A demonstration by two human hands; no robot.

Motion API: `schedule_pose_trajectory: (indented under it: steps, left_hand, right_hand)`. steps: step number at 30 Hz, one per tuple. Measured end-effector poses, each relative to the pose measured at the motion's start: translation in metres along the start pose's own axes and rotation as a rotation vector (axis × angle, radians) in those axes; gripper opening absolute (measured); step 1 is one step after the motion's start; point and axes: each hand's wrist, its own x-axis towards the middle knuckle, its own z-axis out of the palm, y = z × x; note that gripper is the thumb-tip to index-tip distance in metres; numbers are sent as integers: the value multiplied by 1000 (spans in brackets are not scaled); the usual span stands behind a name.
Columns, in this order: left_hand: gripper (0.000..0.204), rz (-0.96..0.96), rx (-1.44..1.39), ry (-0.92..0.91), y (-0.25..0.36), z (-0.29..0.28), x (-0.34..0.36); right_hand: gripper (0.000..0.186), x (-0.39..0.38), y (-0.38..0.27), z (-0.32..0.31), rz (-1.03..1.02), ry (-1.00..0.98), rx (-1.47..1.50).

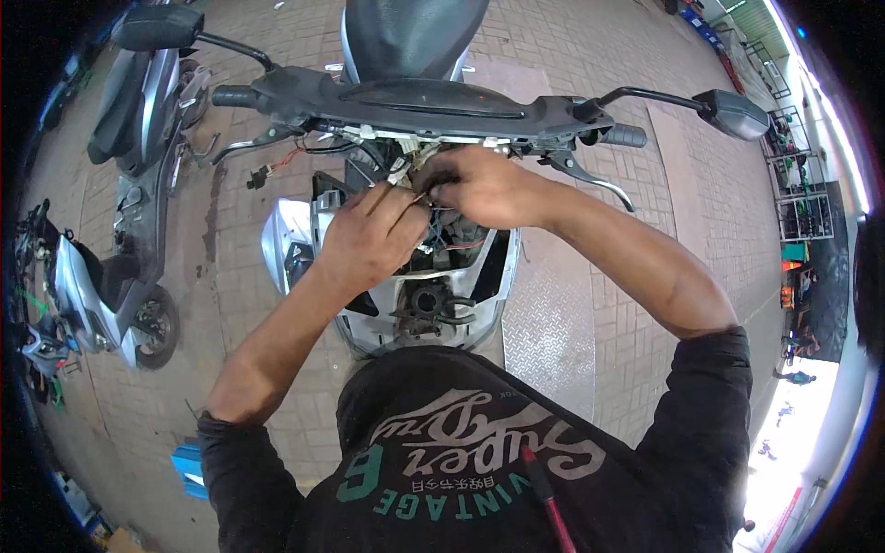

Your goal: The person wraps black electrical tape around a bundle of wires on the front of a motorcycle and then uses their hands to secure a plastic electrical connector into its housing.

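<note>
A scooter [433, 101] stands in front of me with its front cover off, so wires and a headlight housing [429, 304] show below the black handlebar [415, 97]. My left hand [369, 235] is closed around thin wires in the open front, pinching something small and slender. My right hand [484, 184] reaches into the same bundle just under the handlebar, fingers curled on the wiring [419, 189]. The two hands nearly touch. What exactly lies between the fingers is hidden.
Other scooters [138, 111] are parked on the brick paving at left, one silver [92, 295]. A metal ramp plate [548, 323] lies right of the front wheel area. A blue object [187, 465] sits on the ground at lower left. Racks stand far right.
</note>
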Motion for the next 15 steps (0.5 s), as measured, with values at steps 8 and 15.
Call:
schedule_pose_trajectory:
  steps: [8, 15]
  left_hand:
    - [17, 137, 83, 69, -6, 7, -12]
    - [16, 162, 109, 72, -8, -1, -13]
  right_hand:
    - [37, 9, 4, -11, 154, -292, 215]
    - [36, 19, -8, -18, 200, -357, 126]
